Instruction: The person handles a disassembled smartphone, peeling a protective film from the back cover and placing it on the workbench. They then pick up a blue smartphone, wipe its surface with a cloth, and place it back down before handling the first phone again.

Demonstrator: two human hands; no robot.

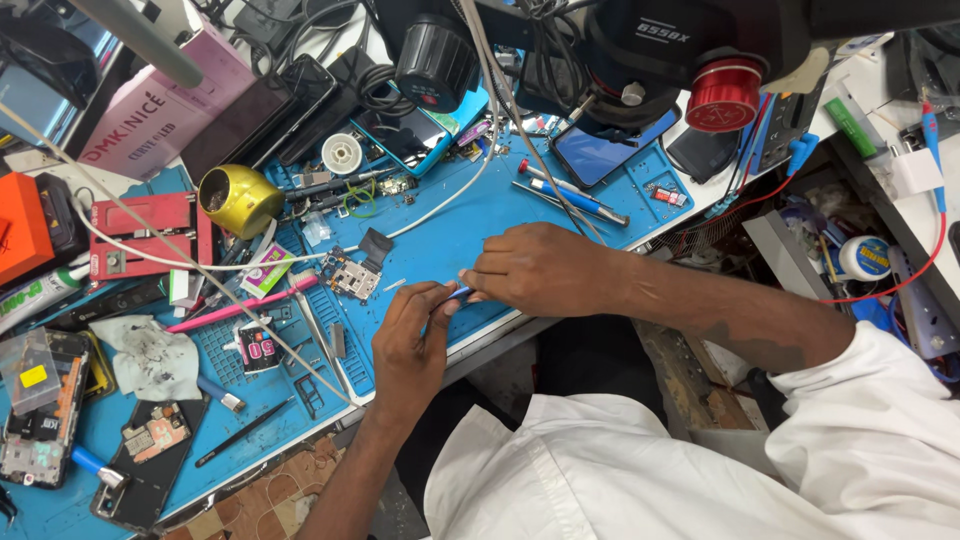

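My left hand [408, 345] and my right hand [540, 270] meet over the front edge of a blue work mat [470, 225]. Between their fingertips is a small blue piece [461, 293], with the fingers of both hands pinched on it; what it is cannot be made out. A bare phone circuit board [352, 277] lies on the mat just left of my left hand. Behind my right hand lie blue-handled screwdrivers [575, 196].
A microscope head [620, 60] with a red knob [724, 95] hangs over the bench's back. A gold round holder [240, 200], red clamp fixture [150, 235], pink pry tool [240, 308], smudged tissue [150, 355] and opened phone [150, 460] crowd the left. Phones [600, 152] lie behind.
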